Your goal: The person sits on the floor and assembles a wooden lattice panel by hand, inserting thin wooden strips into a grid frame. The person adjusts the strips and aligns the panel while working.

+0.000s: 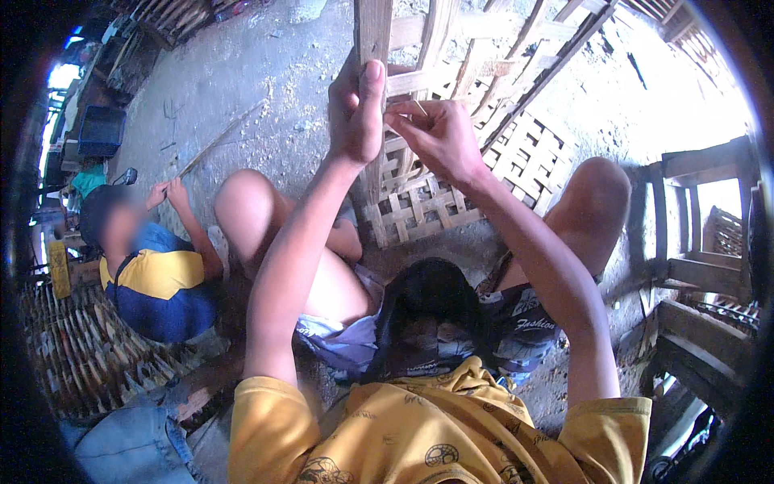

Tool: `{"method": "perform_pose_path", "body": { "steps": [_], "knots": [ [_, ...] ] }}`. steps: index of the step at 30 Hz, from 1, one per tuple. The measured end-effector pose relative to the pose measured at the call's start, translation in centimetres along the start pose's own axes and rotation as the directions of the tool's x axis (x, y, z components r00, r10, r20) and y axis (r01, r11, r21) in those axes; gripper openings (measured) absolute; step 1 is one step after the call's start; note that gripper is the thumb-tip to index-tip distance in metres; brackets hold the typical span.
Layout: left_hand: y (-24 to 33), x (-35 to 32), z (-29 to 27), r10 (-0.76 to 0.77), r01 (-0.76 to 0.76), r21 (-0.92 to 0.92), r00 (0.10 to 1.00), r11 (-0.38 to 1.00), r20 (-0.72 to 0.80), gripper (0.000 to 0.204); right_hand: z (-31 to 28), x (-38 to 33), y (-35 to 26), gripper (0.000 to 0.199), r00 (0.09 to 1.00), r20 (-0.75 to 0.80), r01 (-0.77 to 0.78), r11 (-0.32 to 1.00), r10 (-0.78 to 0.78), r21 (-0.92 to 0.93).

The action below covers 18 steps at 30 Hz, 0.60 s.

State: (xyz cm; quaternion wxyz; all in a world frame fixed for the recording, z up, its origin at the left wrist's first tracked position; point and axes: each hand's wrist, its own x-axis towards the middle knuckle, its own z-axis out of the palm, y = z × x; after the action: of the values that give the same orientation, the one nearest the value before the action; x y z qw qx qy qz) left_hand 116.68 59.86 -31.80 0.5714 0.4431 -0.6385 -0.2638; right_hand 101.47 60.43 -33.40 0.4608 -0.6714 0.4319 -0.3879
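In front of me stands a woven bamboo lattice panel point(419, 206) with a flat wooden upright point(372, 28) along its left side. My left hand point(355, 117) is wrapped round that upright, its thumb lying along the front face. Close to its right, my right hand point(443, 139) is pinched at the edge of the upright, thumb and fingertips together. A thin light sliver, perhaps a tie or strip, shows by these fingertips, but it is too small to name. The fingers of my left hand behind the upright are partly hidden.
At the left sits another person point(165, 274) in a yellow and blue shirt, both hands raised near a long thin stick point(222, 137). A slatted bamboo surface point(72, 355) lies below them. Wooden frames point(701, 270) stand at the right. A dark crate point(101, 131) is far left.
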Motion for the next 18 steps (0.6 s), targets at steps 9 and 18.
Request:
{"method": "perform_pose_path", "body": {
  "steps": [9,18],
  "knots": [
    [0.7,-0.2,0.6,0.072,-0.077,-0.029,0.988,0.997,-0.137,0.047,-3.3,-0.4,-2.6,0.014,0.976,-0.144,0.129,0.970,-0.160,-0.205],
    [1.2,-0.6,1.0,0.169,-0.175,-0.029,0.973,0.984,-0.160,0.029,-4.9,-1.1,-5.7,0.017,0.940,-0.290,0.214,0.974,-0.182,0.080]
  ]
}}
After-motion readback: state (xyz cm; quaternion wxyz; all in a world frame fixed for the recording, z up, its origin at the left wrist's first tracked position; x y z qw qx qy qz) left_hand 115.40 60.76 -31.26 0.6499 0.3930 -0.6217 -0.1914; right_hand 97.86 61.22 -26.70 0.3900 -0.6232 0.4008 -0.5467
